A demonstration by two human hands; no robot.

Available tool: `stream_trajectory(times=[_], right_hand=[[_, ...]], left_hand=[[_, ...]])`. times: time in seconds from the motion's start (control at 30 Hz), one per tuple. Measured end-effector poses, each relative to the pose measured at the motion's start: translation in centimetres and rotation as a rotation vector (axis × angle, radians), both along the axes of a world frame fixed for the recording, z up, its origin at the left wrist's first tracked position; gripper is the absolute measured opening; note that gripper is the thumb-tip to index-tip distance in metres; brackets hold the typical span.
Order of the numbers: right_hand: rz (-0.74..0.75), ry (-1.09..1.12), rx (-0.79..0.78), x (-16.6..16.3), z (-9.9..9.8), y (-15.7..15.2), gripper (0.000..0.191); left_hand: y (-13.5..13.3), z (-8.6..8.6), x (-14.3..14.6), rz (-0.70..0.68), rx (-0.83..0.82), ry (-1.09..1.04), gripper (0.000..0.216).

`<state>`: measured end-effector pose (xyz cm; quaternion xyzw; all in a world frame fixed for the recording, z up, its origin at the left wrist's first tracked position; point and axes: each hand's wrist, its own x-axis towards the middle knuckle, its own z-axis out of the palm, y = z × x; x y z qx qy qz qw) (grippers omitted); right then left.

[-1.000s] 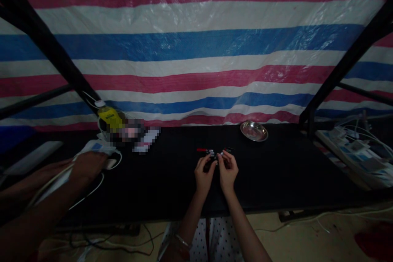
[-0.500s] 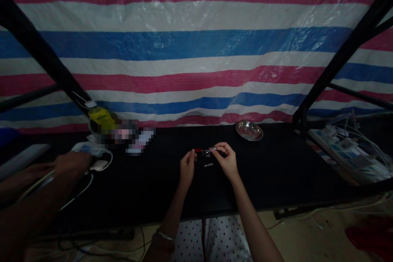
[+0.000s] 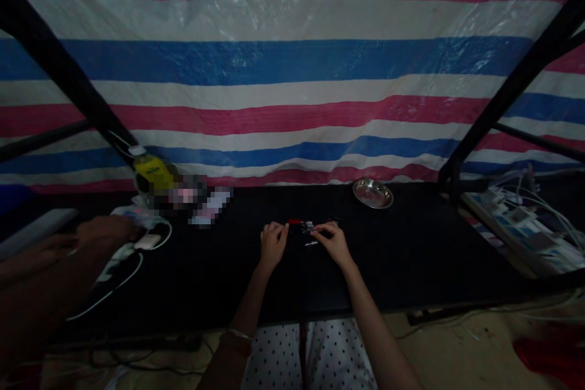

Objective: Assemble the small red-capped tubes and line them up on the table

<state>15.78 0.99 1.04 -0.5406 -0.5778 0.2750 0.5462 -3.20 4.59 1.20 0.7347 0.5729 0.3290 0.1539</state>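
Note:
My left hand (image 3: pixel 272 244) rests on the black table (image 3: pixel 411 256) with its fingers curled, its tips just left of a small red-tipped part (image 3: pixel 296 223). My right hand (image 3: pixel 333 241) lies to the right, its fingers bent over small metal pieces (image 3: pixel 311 236) at the table's middle. I cannot make out whether either hand pinches anything; the scene is dark and the parts are tiny.
A steel dish (image 3: pixel 373 193) sits at the back right. A yellow bottle (image 3: pixel 152 172) and white cables (image 3: pixel 137 244) are at the left, where another person's arm (image 3: pixel 68 262) reaches in. A rack of white chargers (image 3: pixel 516 225) stands at the right. A striped tarp hangs behind.
My hands have come down from a raised pinch to the table top and moved a little apart. The other person's hand has drawn back to the left.

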Motion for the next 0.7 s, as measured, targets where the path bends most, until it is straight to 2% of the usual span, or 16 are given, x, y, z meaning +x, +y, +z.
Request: stream_trajectory(times=[0.3,0.7], right_hand=[[-0.032,-0.136,0.013,0.2,-0.7,-0.1,0.007],[-0.027,-0.227,-0.011,0.5,-1.8,0.1,0.011]], left_hand=[[-0.2,-0.5,0.3,0.064,-0.019,0.138,0.035],[-0.4,-0.4,0.2,0.065,-0.036,0.196,0.032]])
